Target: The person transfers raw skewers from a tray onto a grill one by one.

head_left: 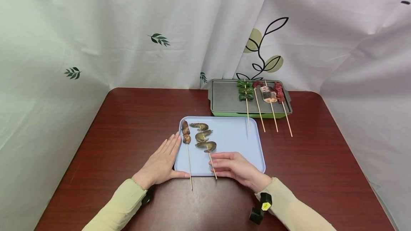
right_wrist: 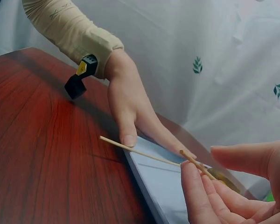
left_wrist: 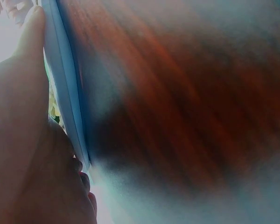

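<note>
A skewer of curled shrimp [head_left: 210, 147] lies on the light-blue tray [head_left: 232, 134], its stick sticking out past the front rim. My right hand [head_left: 237, 168] is at that stick; in the right wrist view its fingertips [right_wrist: 190, 175] meet the stick while the opposite digit stays apart from it. Flat along the tray's left edge rests my left hand [head_left: 162, 163], fingers straight and thumb spread to the front rim. Beside it a brown meat-like skewer [head_left: 186, 138] lies on the tray, its stick passing close to the left thumb tip.
Behind the tray stands a grey grill plate [head_left: 224, 95] on a green base. Across it lie a green pepper skewer [head_left: 245, 91], a dark red skewer [head_left: 258, 84], a fish-slice skewer [head_left: 269, 95] and a red meat skewer [head_left: 278, 92], sticks overhanging its front. White curtains [head_left: 128, 27] surround the table.
</note>
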Available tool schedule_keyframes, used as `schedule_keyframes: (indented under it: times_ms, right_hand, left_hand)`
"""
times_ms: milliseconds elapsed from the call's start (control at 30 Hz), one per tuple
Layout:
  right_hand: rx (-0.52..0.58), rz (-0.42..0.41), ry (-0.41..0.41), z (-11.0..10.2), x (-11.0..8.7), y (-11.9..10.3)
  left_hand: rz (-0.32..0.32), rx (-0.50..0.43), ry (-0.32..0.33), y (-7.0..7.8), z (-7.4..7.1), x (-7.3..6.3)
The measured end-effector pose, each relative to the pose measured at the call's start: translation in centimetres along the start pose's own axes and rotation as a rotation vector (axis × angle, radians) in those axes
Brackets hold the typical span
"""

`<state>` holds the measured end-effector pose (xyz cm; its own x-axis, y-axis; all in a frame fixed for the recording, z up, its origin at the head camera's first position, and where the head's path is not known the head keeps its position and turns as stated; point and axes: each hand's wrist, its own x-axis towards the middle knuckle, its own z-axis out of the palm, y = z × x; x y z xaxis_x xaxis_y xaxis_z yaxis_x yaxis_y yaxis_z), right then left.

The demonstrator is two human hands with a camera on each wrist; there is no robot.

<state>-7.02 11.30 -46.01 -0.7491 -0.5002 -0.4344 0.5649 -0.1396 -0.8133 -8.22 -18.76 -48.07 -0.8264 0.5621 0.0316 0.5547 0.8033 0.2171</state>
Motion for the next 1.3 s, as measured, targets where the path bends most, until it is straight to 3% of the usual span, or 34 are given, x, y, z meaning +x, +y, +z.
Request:
schedule_keyframes:
  times_ms: [333,733,1100,1300]
  right_hand:
    - [-0.06,-0.059,0.004,-0.5,0.1,-0.2]
    - [-0.068,-0.09,0.0,-1.0,-0.3,-0.4]
    - [-0.109,-0.145,0.012,-0.8,-1.3,-2.0]
    - [-0.138,-0.191,0.019,-1.0,-1.7,-3.2]
  left_hand:
    - [0.0,0.006,-0.004,-0.1,0.0,0.0]
    - [0.023,-0.008,0.047,-0.1,0.4,-0.1]
    - [-0.004,0.001,-0.004,0.1,0.0,0.0]
    - [0.001,0.007,0.001,0.0,0.0,0.0]
